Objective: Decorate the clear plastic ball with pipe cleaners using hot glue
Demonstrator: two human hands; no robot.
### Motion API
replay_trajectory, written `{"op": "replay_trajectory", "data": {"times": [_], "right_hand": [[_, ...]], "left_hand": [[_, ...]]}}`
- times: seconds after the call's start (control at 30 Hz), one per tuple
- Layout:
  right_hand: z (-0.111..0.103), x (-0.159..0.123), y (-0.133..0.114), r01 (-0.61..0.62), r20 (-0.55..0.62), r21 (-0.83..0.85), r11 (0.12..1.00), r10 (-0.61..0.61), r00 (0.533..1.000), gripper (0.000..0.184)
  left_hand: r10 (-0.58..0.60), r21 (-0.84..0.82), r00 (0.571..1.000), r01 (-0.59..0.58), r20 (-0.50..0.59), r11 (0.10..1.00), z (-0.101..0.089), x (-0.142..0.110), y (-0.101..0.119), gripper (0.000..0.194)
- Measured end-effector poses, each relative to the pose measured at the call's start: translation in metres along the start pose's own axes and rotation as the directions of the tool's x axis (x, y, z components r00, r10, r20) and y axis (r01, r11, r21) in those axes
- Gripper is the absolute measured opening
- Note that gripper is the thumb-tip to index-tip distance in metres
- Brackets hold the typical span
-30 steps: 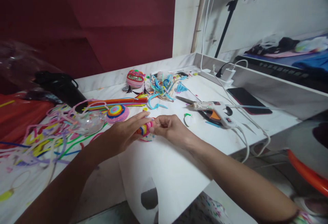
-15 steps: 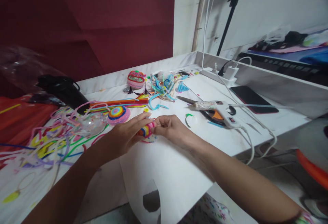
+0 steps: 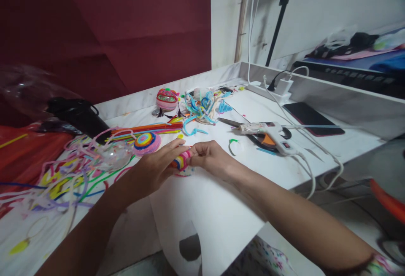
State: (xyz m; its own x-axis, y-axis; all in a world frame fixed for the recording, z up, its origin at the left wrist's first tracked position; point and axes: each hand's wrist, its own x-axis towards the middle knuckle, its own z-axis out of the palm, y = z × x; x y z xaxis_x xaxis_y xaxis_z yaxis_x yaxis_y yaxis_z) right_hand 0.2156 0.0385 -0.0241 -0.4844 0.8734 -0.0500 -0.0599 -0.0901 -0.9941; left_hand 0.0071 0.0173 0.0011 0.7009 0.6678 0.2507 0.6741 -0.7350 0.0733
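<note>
Low over a white paper sheet [image 3: 215, 213], both hands are closed on a small rounded piece [image 3: 181, 162] covered in pink, yellow, blue and orange rings of pipe cleaner. My left hand [image 3: 158, 160] wraps over it from the left, its fingers hiding much of it. From the right, my right hand [image 3: 210, 156] pinches its pink edge between thumb and fingers. Just beyond my left hand lies a similar half ball [image 3: 147, 142] with coloured rings. A clear plastic ball [image 3: 117, 156] sits farther left among loose pipe cleaners.
A white glue gun [image 3: 268, 132] lies over black-handled scissors [image 3: 230, 122] at the right, its cord trailing off the table. Behind are a phone [image 3: 313, 118] and a power strip [image 3: 268, 92]. Pipe cleaners [image 3: 158, 127], a decorated ball [image 3: 167, 99] and a black bottle [image 3: 77, 116] stand or lie leftward.
The camera view has shifted slightly. Both hands keep nearly the same hold on the ringed piece, and nothing else on the table has visibly moved.
</note>
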Motion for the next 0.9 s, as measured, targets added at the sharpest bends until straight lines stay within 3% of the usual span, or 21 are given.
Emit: {"op": "replay_trajectory", "data": {"times": [0.9], "right_hand": [[-0.0067, 0.006, 0.0025, 0.013, 0.003, 0.031, 0.999, -0.013, 1.0, 0.005]], "left_hand": [[-0.014, -0.066, 0.999, 0.011, -0.046, 0.998, 0.0072, 0.0008, -0.0046, 0.051]]}}
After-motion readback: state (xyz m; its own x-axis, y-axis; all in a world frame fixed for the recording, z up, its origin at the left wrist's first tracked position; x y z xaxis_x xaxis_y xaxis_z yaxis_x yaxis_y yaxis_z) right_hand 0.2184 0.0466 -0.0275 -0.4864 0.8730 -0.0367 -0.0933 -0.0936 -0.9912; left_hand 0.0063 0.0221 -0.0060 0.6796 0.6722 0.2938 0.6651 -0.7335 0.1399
